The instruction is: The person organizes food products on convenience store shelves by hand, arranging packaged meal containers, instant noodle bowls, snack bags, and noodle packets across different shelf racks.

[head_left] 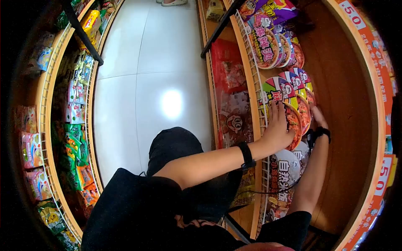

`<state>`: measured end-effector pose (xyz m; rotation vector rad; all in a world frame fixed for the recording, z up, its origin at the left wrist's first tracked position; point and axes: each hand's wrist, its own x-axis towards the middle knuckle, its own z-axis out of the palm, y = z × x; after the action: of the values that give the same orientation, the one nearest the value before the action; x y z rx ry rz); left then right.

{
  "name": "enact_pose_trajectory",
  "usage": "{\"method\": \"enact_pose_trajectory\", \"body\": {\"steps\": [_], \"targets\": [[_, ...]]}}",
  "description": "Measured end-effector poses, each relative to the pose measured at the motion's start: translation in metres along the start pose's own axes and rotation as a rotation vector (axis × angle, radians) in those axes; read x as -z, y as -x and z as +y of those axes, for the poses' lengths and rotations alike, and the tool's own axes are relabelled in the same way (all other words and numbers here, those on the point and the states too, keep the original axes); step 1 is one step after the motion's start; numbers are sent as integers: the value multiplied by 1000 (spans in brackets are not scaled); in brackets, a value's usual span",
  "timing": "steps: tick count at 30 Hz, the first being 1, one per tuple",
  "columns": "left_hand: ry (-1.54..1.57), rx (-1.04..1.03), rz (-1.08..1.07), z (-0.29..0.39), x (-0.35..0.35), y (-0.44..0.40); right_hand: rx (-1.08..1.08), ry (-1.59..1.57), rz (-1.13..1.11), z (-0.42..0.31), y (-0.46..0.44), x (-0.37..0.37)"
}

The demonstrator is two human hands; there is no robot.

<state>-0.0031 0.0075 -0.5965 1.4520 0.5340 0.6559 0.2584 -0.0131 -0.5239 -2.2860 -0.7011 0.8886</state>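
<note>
A short row of round instant noodle bowls (pixel 295 119) stands on the shelf, lids facing the aisle, showing red noodle pictures with green, yellow and purple tops. My left hand (pixel 278 129) is spread over the front bowl, its fingers on the lid and its thumb near the lower edge. Behind the row, my right hand (pixel 319 119) curls against the back bowls, most of its fingers hidden. The row sits between both hands. Just below are round white-lidded self-heating rice packs (pixel 289 164) with large Chinese lettering. Each wrist wears a black band.
More noodle bowls (pixel 266 44) and purple bags (pixel 282 10) stand farther along the shelf. A wire rail (pixel 256 75) edges its front. Red bags (pixel 230 67) lie on the lower shelf. Across the tiled aisle (pixel 142 62) is another snack shelf (pixel 46 100). Someone's shoes (pixel 173 3) show at the top.
</note>
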Motion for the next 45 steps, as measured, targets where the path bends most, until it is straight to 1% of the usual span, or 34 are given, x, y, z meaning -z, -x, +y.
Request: {"method": "enact_pose_trajectory", "body": {"steps": [1,2,4,6,7,8,9,11,12,14,15,16,17,19,20,21,23,24,26,27,29,30,31,33,34,35,37,38,39,41,42,43,45], "targets": [[-13,14,-18,0,-2,2,43,13,44,8,-2,4],[-20,-4,1,-1,-3,4,-17,-8,-28,25,-21,21],[14,-19,26,-8,-14,7,-17,-4,-45,23,-7,16],[32,-81,67,-10,-13,-2,63,41,-32,11,0,4],[-3,-51,46,-8,-12,-1,165,-22,95,17,-3,1],[-41,-18,23,-7,-11,0,169,-50,60,19,-8,2],[-42,-22,20,-4,-5,0,165,-80,19,20,-11,2],[22,89,-63,6,2,7,-8,-89,-12,12,1,4],[17,84,-41,0,-4,2,-3,-89,-4,3,6,5],[71,104,-39,-9,-12,4,-85,-108,-11,1,30,6],[104,90,-5,-7,-7,-7,-88,-122,-17,-10,28,7],[114,120,-28,-2,-2,-5,34,-231,-132,30,-21,31],[110,113,-36,-2,-3,-9,37,-237,-124,26,-14,30],[34,137,-4,-13,-11,-18,26,-310,11,7,25,10],[208,40,30,-25,-16,-23,8,-327,16,-6,46,0],[222,129,36,-8,-7,-16,-8,-329,88,5,41,13],[251,194,-11,-22,-16,-27,271,320,395,-14,50,20],[237,168,-28,-15,-14,-32,281,304,424,-22,59,18],[158,284,22,-4,-9,-23,512,197,566,-23,87,9],[273,318,-12,9,1,-16,496,190,587,-24,100,6],[328,296,-31,5,0,-20,518,-9,593,-26,120,2],[283,256,33,5,-1,-19,531,-110,592,-26,127,2],[268,269,16,-8,-6,-30,511,-125,602,-23,130,2],[367,69,-93,-49,-15,-54,475,-661,302,-17,135,-4],[299,192,-51,-30,-11,-50,456,-685,283,-32,148,-14],[290,196,-54,-29,-12,-54,453,-695,285,-35,148,-21],[586,157,-139,-24,-17,-58,455,-746,336,-37,148,-31],[488,267,-76,-15,-22,-61,462,-751,298,-38,151,-34],[495,282,-74,-19,-22,-67,446,-746,296,-36,151,-36],[779,99,-333,-27,-20,-85,470,-755,284,-33,148,-37],[783,101,-323,-26,-16,-89,455,-759,284,-37,152,-44],[805,152,-264,-21,-8,-90,449,-762,273,-36,153,-47],[834,259,-147,-13,6,-90,489,-563,299,-32,153,-55]]}}
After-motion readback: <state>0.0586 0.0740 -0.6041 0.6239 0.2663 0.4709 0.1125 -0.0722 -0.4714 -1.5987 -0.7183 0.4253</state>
